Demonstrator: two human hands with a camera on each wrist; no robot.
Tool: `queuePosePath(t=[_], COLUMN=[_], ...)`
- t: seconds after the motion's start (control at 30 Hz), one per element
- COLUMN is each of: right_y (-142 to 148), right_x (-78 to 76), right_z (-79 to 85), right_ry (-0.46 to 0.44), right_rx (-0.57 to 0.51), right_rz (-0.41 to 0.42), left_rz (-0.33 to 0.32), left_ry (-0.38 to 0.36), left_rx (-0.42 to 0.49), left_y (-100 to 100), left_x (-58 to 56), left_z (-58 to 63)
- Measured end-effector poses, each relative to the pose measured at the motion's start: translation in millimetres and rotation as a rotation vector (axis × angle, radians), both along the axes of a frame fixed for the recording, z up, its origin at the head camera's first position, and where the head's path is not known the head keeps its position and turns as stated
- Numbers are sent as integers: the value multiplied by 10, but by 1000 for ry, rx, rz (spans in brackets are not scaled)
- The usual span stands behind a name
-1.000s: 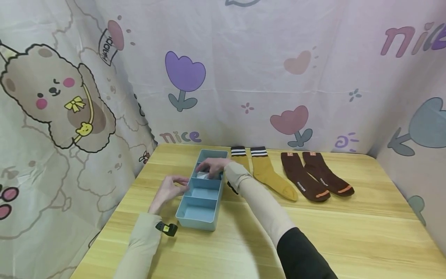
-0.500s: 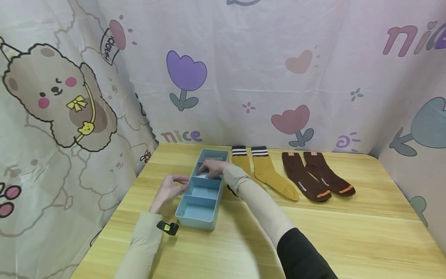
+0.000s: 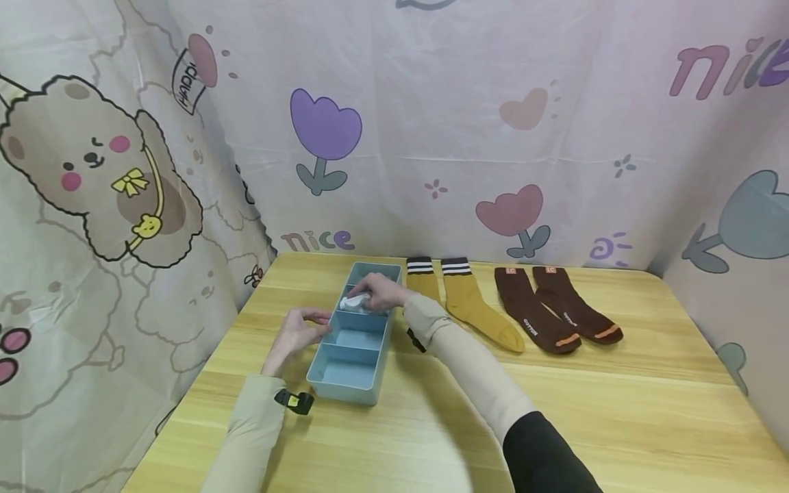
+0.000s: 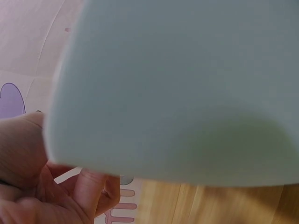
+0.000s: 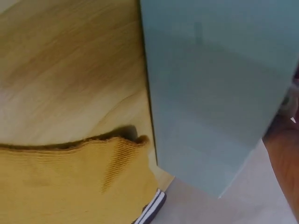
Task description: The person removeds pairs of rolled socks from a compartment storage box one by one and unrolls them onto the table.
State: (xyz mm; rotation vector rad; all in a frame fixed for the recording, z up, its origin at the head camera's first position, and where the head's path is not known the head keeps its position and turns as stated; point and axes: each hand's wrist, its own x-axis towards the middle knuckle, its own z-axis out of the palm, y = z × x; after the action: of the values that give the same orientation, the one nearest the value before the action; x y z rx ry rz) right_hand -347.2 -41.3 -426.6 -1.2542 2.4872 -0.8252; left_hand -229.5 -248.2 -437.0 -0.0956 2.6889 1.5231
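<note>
A long pale-blue box, divided into compartments, stands on the table. My right hand reaches over its right rim into the second compartment from the back. Its fingers pinch a small white object, partly covered by the fingers; I cannot tell its kind. My left hand rests its fingertips against the box's left rim. In the left wrist view, its bent fingers lie close to a corner of the box wall. The right wrist view is mostly the box's right wall, with only a bit of the hand at the edge.
Right of the box lie two mustard-yellow socks with striped cuffs, the nearer one close beside its wall. Farther right are two dark brown socks with orange toe stripes. A printed cloth backdrop stands behind the wooden table.
My right hand has lifted a little within the compartment, and more of the white object shows at its fingertips. My left hand stays at the box's left rim. The socks have not moved.
</note>
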Motion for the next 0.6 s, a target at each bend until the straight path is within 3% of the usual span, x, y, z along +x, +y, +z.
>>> queuePosePath(t=[0.13,0.3,0.47,0.6], right_y=[96,269,498,737], right_x=[65,167,350,555], right_z=[64,106,124,140], right_ry=[-18,-104,-151,-154], right_rx=[-91,-260,-380,-474], right_rz=[-53,-124,-125,-98], left_rz=[-6,-3,-2,-13], left_ry=[1,0,-9,9], left_rx=[-13,4,45,22], left_y=[2,-37,-82,-91], left_x=[-6,6,30,39], left_z=[-4,-13,-17,10])
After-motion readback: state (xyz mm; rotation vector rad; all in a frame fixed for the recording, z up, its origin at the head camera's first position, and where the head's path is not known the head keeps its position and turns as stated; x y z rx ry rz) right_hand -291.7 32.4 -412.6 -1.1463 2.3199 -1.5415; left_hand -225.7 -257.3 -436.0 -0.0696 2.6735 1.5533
